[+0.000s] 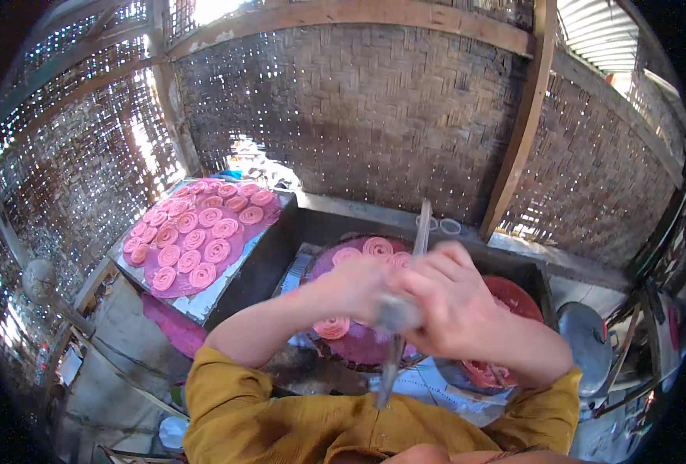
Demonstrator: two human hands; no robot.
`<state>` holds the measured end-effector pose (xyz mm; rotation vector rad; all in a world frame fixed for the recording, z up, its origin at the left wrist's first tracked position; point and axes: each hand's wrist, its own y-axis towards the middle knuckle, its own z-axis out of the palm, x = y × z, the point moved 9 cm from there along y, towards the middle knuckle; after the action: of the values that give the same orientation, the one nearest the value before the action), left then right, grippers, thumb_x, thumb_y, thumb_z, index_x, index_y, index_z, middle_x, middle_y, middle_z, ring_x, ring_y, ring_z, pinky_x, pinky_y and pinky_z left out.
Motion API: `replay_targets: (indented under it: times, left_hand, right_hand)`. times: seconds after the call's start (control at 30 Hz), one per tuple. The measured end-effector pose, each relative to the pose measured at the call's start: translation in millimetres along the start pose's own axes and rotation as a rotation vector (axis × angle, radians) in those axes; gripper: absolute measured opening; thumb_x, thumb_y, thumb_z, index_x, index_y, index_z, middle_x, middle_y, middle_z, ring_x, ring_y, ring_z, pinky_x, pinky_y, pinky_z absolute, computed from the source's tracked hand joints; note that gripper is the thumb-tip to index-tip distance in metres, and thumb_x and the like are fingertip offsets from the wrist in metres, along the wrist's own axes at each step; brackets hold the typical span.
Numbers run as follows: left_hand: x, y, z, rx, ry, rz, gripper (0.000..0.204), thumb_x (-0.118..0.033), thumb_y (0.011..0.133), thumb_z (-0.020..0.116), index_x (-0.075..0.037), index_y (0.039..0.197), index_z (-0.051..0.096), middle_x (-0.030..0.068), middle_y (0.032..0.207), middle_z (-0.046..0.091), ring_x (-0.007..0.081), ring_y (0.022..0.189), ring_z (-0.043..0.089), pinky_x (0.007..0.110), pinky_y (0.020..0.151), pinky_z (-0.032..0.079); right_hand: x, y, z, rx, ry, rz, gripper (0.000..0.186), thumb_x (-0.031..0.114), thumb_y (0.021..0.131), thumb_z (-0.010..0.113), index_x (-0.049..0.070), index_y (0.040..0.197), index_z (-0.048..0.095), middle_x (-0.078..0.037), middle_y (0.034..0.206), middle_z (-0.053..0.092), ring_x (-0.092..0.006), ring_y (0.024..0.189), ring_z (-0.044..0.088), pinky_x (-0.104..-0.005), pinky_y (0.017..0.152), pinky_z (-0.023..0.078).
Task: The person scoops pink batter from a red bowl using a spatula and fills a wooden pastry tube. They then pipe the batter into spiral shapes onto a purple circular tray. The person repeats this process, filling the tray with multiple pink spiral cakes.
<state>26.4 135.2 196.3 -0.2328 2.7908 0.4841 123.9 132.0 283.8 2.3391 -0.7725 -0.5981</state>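
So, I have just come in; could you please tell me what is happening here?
The person's left hand and right hand are close together, gripping a metal tool with a long bar. They hold it above a round purple sheet with pink coils on it. Many other coils lie on a slab at the left. The hands are blurred, so the finger positions are unclear.

I see a woven wall (358, 116) before me, a wooden post (524, 124), and a rounded grey metal object (585, 352) rightward.
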Motion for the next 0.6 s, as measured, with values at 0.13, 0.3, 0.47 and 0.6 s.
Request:
replay_targets:
  times: [0.13, 0.3, 0.47, 0.6]
  left_hand:
    - [-19.3, -14.6, 16.2, 0.123, 0.23, -0.143, 0.024, -0.026, 0.064, 0.067, -0.012, 0.083, 0.061, 0.0087, 0.07, 0.061, 0.0273, 0.065, 0.061, 0.035, 0.057, 0.048]
    - [44.0, -82.6, -34.5, -0.41, -0.16, -0.207, 0.036, -0.027, 0.071, 0.067, -0.004, 0.096, 0.059, 0.0067, 0.076, 0.063, 0.0187, 0.069, 0.062, 0.031, 0.065, 0.051]
    - [67.9, -48.6, 27.0, -0.419, -1.474, -0.141, 0.042, -0.025, 0.075, 0.064, 0.001, 0.105, 0.052, 0.017, 0.094, 0.057, 0.0271, 0.082, 0.058, 0.043, 0.073, 0.051]
    - [32.4, -17.1, -12.4, -0.791, -1.259, 0.224, 0.034, -0.033, 0.081, 0.059, -0.004, 0.096, 0.052, 0.0217, 0.118, 0.045, 0.0375, 0.112, 0.044, 0.051, 0.087, 0.043]
  right_hand:
    - [-44.2, -69.1, -3.6, 0.083, 0.416, 0.621, 0.058, 0.017, 0.063, 0.07, -0.003, 0.107, 0.037, -0.009, 0.08, 0.052, -0.0187, 0.067, 0.054, -0.0302, 0.059, 0.046]
    - [-96.4, -185.6, -106.8, -0.716, 0.387, 1.049, 0.048, 0.007, 0.071, 0.059, 0.004, 0.113, 0.036, -0.004, 0.075, 0.048, -0.0116, 0.065, 0.048, -0.0246, 0.058, 0.041]
    - [-84.9, -208.5, -101.0, -1.381, 0.457, 0.635, 0.041, 0.009, 0.078, 0.055, 0.007, 0.113, 0.034, -0.008, 0.078, 0.051, -0.0159, 0.07, 0.045, -0.0316, 0.065, 0.038]
    - [-79.2, -172.8, -40.3, -1.315, 0.664, 0.473, 0.038, 0.012, 0.081, 0.055, 0.01, 0.113, 0.034, -0.011, 0.089, 0.053, -0.0177, 0.082, 0.048, -0.0338, 0.073, 0.04]
